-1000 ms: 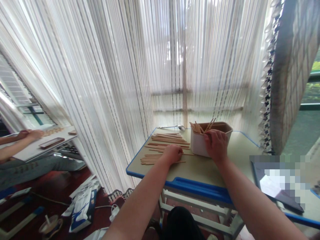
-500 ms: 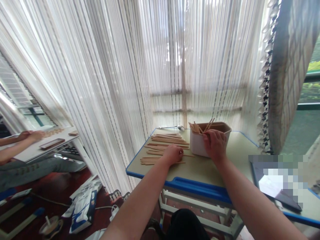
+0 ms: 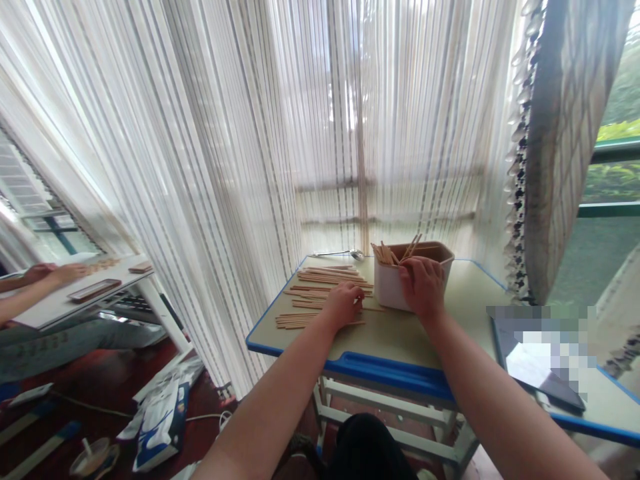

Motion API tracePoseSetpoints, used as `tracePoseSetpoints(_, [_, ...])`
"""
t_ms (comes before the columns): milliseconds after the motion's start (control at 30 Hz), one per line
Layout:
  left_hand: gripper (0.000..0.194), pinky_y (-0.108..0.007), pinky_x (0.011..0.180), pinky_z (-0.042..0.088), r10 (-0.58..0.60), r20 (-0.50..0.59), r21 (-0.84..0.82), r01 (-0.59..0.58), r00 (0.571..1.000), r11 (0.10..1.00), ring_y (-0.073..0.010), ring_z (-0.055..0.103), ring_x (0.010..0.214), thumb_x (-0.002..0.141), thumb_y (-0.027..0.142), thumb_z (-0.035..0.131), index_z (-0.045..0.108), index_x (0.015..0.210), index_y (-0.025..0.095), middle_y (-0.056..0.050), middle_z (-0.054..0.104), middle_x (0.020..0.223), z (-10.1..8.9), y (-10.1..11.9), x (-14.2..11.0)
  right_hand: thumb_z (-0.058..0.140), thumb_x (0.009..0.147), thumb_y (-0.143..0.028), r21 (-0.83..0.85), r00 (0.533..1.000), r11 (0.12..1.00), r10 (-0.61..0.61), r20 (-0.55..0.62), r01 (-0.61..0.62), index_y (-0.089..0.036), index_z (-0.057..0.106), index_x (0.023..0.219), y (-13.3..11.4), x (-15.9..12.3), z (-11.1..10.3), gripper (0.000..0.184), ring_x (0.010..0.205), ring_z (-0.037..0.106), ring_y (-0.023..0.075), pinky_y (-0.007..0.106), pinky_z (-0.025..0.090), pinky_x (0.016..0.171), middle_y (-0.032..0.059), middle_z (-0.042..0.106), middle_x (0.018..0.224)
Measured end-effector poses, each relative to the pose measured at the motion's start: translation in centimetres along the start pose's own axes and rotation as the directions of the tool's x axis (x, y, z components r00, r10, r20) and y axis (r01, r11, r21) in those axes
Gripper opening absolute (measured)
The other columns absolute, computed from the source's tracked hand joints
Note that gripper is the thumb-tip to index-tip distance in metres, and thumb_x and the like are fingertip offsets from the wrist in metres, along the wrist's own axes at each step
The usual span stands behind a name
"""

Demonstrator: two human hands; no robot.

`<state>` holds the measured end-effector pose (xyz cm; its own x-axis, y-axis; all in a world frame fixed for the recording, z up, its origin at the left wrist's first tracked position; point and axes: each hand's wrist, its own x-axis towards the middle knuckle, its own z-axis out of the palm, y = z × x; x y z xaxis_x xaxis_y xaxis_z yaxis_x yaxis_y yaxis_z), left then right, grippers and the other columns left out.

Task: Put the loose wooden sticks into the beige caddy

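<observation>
Several thin wooden sticks point(image 3: 325, 273) lie in loose bundles across the left half of a small desk. My left hand point(image 3: 344, 305) rests on the middle and lower bundles, thumb and fingers curled together. One stick pokes out to the right beneath its fingers; the exact grip is partly hidden. At the white bin point(image 3: 387, 288) with a brown inside, my right hand point(image 3: 423, 285) is bent over the near rim, closed on it. More sticks point(image 3: 384, 253) stand tilted inside the bin, at its left corner and just behind my right hand's fingers.
A metal spoon point(image 3: 356, 255) lies at the desk's back edge. On the right rests a tablet point(image 3: 537, 367), partly blurred out. The desk point(image 3: 390, 343) has a blue rim. At left, another person's hands point(image 3: 70, 272) work at a white table point(image 3: 37, 310). Sheer curtains point(image 3: 240, 167) hang behind.
The whole view has shifted slightly, so the desk appears a little further left. Both hands stay at nearly the same places, with only small finger movement on the left.
</observation>
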<state>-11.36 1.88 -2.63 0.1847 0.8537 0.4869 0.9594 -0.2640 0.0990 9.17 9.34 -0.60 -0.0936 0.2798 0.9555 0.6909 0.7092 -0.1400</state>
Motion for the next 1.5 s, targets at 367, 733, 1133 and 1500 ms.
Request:
tracePoseSetpoints(367, [0.024, -0.035, 0.091, 0.043, 0.04, -0.364, -0.051, -0.063, 0.931, 0.997, -0.0178, 0.057, 0.101, 0.093, 0.028, 0.039, 0.06, 0.103, 0.022, -0.006, 0.063, 0.104, -1.5, 1.7, -0.2, 0.049, 0.084, -0.026, 0.001, 1.0, 1.0, 0.006, 0.008, -0.006, -0.021, 0.059, 0.09, -0.2, 0.0, -0.2, 0.013, 0.097, 0.05, 0.0229, 0.04, 0.036, 0.09, 0.0058, 0.062, 0.097])
tracePoseSetpoints(733, [0.019, -0.034, 0.089, 0.049, -0.17, -0.694, -0.38, -0.156, 0.699, 0.912, -0.0157, 0.061, 0.103, 0.095, 0.026, 0.035, 0.046, 0.107, 0.018, -0.011, 0.066, 0.105, -2.0, 1.7, -0.8, 0.051, 0.081, -0.033, -0.027, 0.998, 0.998, -0.052, -0.041, 0.051, -0.019, 0.053, 0.101, 0.1, -0.3, 0.2, 0.025, 0.101, 0.049, 0.024, 0.039, 0.036, 0.091, 0.0082, 0.06, 0.102])
tracePoseSetpoints(1133, [0.011, -0.028, 0.073, 0.052, -0.302, -0.668, -0.556, -0.187, 0.68, 0.81, -0.0133, 0.064, 0.08, 0.093, 0.029, 0.042, 0.045, 0.096, 0.019, -0.006, 0.064, 0.088, -1.3, 1.0, 0.0, 0.052, 0.082, -0.032, -0.04, 0.999, 0.998, -0.05, -0.005, 0.05, -0.02, 0.054, 0.098, -0.1, 0.0, -0.1, 0.02, 0.1, 0.049, 0.0245, 0.039, 0.036, 0.09, 0.008, 0.06, 0.101])
tracePoseSetpoints(1500, [0.017, -0.03, 0.074, 0.054, -0.353, -0.667, -0.627, -0.237, 0.656, 0.742, -0.0139, 0.064, 0.084, 0.091, 0.03, 0.045, 0.044, 0.104, 0.018, -0.007, 0.064, 0.093, -1.2, 1.2, 0.4, 0.053, 0.081, -0.029, -0.01, 0.999, 1.0, -0.029, -0.022, 0.029, -0.02, 0.054, 0.097, -0.3, 0.1, -0.4, 0.019, 0.101, 0.05, 0.0242, 0.039, 0.035, 0.091, 0.0077, 0.06, 0.1])
